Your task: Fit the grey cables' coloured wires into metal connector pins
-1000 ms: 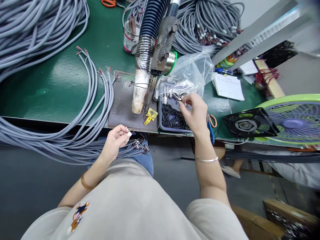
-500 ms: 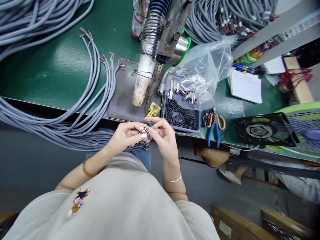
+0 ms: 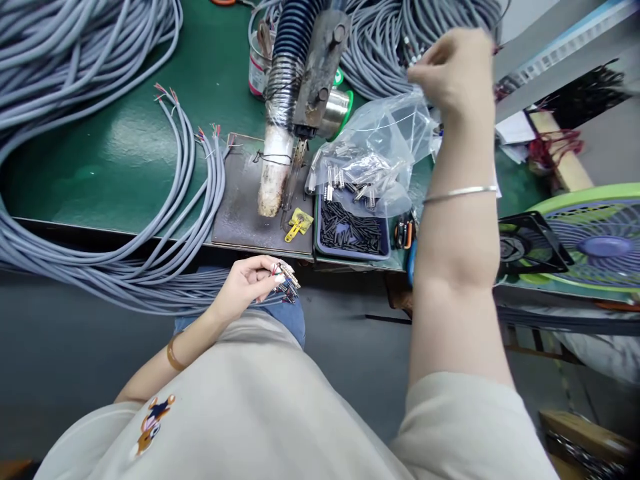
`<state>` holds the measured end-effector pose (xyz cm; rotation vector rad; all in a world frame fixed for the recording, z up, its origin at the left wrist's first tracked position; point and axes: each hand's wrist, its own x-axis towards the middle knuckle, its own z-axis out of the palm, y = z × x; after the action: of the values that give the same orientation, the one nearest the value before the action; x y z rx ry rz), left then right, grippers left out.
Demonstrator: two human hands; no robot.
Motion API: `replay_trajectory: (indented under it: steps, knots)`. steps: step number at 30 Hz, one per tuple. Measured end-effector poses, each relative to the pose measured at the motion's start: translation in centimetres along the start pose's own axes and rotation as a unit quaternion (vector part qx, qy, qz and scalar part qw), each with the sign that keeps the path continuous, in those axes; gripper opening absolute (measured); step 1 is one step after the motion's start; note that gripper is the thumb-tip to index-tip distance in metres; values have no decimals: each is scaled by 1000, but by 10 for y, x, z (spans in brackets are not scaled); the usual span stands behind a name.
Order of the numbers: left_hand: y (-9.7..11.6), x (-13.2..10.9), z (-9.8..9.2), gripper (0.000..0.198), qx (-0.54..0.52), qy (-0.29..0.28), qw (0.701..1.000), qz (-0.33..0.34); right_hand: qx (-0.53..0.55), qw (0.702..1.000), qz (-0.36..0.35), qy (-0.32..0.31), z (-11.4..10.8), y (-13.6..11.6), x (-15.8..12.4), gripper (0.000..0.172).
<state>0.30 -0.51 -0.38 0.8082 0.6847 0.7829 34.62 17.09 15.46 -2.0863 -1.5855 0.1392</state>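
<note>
Low over my lap, my left hand (image 3: 249, 279) is closed, thumb and fingers pinching a small cable connector (image 3: 289, 283) with thin red and green wires at its end. More dark connectors hang just below it, on the ends of grey cables (image 3: 200, 293). My right hand (image 3: 457, 70) is raised over the far right of the bench, fingers drawn together in a pinch. Whatever lies between those fingertips is too small to make out. Beneath and left of that hand is a clear plastic bag (image 3: 387, 143) of metal connector parts.
A purple tray (image 3: 353, 253) of small black pieces stands at the bench edge. Left of it are a yellow tag (image 3: 299, 225), a soldering iron (image 3: 296, 177) and a taped hose (image 3: 276, 160). Solder spool (image 3: 337, 113), cable coils (image 3: 373, 53) and a fan (image 3: 600, 247) surround them.
My right hand has left the connector and swung up and far to the right, its arm now covering the pliers and paper pad. My left hand keeps its hold low down.
</note>
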Motion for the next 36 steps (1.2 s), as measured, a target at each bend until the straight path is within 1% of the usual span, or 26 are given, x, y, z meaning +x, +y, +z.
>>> replay_trajectory:
  steps: [2,3,4,6,8,10,11,12,13,14,16,18,20,23,26,27,28,30,31,32,33,34,35,36]
  knots:
    - [-2,-4,-4,27,3,4,1000,-3,-58,996,59,-39,15,7,21,32]
    - [-3,-6,-6,26,3,5,1000,-7,-80,993,81,-44,21,9,26,27]
    - [-4,-8,-8,26,1,5,1000,-12,-92,991,90,-42,26,10,26,24]
    - [-5,-10,-13,24,-7,8,1000,-20,-105,991,86,-18,28,12,19,23]
    - [-5,-9,-16,24,-16,12,1000,-24,-109,992,64,27,21,11,2,25]
    - [-5,-8,-17,24,-25,17,999,-26,-108,990,34,79,8,9,-21,22]
    - [-4,-7,-17,25,-29,20,999,-27,-107,988,14,111,1,7,-34,21]
    - [-4,-5,-16,26,-32,23,999,-29,-97,983,-25,155,-6,6,-46,20]
    - [-4,-4,-16,27,-35,26,999,-30,-89,976,-55,189,-12,6,-58,22]
    - [-3,-3,-15,27,-37,29,998,-32,-83,971,-70,212,-16,6,-68,25]
    - [-3,-2,-14,27,-39,33,998,-34,-65,963,-103,241,-21,8,-82,32]
    - [-4,0,-13,28,-39,36,998,-37,-46,952,-135,271,-21,12,-88,36]
    - [-5,0,-13,29,-36,40,998,-39,-28,945,-154,288,-18,15,-87,37]
    - [-6,1,-12,30,-33,48,998,-39,0,944,-155,292,-14,14,-84,34]
    - [-7,2,-12,30,-32,57,997,-40,33,927,-159,338,-10,16,-76,30]
    - [-7,2,-12,31,-32,59,997,-41,37,927,-148,343,-9,19,-71,31]
    - [-7,2,-12,31,-33,60,997,-43,32,936,-122,330,-8,24,-64,33]
    - [-7,2,-11,31,-38,61,996,-43,11,963,-40,265,-5,34,-50,37]
    - [-6,2,-11,31,-39,61,996,-43,12,969,-7,246,-4,38,-45,35]
    - [-6,2,-10,31,-40,62,996,-45,19,968,0,251,-4,40,-42,31]
    - [-6,2,-10,31,-39,63,996,-47,36,965,-8,259,-4,39,-43,27]
    - [-6,2,-10,31,-38,65,996,-49,64,961,-30,267,-5,35,-49,23]
    - [-5,2,-10,31,-36,65,996,-51,149,949,-72,269,-7,28,-60,21]
    - [-4,3,-10,31,-35,65,996,-54,243,934,-108,238,-8,19,-77,20]
